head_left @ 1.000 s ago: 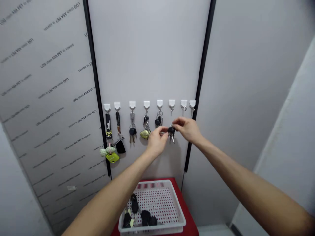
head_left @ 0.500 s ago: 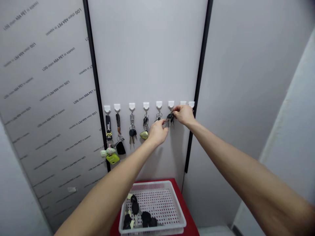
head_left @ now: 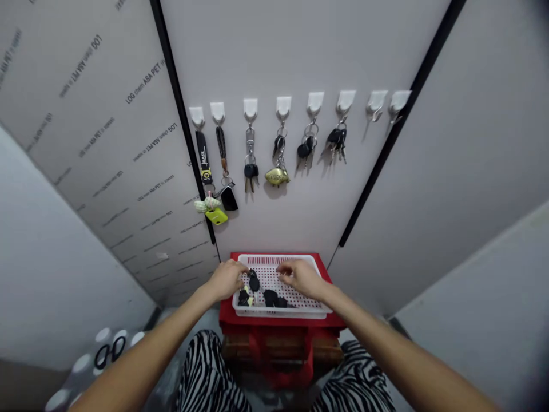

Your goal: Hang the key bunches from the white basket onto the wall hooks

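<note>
My left hand (head_left: 229, 279) is at the left rim of a white perforated plastic basket (head_left: 309, 315), fingers slightly apart, beside a black-headed key (head_left: 254, 281) with a ring. Over the basket's right half hovers my right hand (head_left: 302, 278), its thumb and fingers parted with nothing between them. More black-headed keys (head_left: 271, 297) lie along the basket's near side, and a bunch with a yellowish tag (head_left: 243, 297) is in its left corner. On the wall, a bunch of keys (head_left: 337, 139) hangs from a white hook (head_left: 345, 101).
Several other hooks carry keys, including one with a gold fish-shaped charm (head_left: 277, 177) and one with a lime-green tag (head_left: 217, 216). Two bare hooks (head_left: 377, 102) are at right. The basket stands on a red surface (head_left: 326, 269). Capped bottles (head_left: 81, 366) stand lower left.
Both hands have left the bunch of keys on the wall hook and come down to the basket. The view has tilted downward. The bunch now hangs freely.
</note>
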The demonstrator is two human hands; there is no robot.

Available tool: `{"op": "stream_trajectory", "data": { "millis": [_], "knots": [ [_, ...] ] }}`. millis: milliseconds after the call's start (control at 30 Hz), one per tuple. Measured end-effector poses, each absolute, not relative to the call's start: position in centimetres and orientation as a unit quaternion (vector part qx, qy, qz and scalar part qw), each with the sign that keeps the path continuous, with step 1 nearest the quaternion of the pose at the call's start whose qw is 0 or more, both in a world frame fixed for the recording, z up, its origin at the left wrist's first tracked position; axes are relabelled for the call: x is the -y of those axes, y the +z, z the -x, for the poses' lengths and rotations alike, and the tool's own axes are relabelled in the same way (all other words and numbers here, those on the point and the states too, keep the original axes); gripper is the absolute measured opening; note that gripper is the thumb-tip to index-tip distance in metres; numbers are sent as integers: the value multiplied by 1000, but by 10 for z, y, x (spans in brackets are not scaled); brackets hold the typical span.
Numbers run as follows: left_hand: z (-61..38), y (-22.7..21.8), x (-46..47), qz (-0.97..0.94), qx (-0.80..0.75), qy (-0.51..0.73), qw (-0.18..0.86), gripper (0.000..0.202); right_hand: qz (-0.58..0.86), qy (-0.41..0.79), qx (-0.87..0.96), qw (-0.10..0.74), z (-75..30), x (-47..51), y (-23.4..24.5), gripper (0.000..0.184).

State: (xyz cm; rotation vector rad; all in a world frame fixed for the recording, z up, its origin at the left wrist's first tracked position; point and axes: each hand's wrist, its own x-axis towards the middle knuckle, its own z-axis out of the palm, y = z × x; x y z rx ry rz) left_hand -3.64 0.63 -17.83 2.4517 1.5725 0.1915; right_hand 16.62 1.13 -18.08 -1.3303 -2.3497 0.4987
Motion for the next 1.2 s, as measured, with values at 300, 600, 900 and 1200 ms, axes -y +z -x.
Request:
{"op": "stream_trajectory", "data": {
  "millis": [300,600,900,1200],
  "knots": [
    [14,-202,-6,-861,-507,13,-15,30,554,185,811,33,-130,-15,-214,23],
    [5,-206,-24,-823,-562,86,11,37,581,200,785,76,-162,-20,-205,18],
    [2,-202,-30,-800,-582,117,86,16,533,199,793,218,-124,-30,-218,21],
    [-29,-141,-52,-707,-505,352,349,16,467,350,691,427,-159,-35,-150,18]
  ]
}}
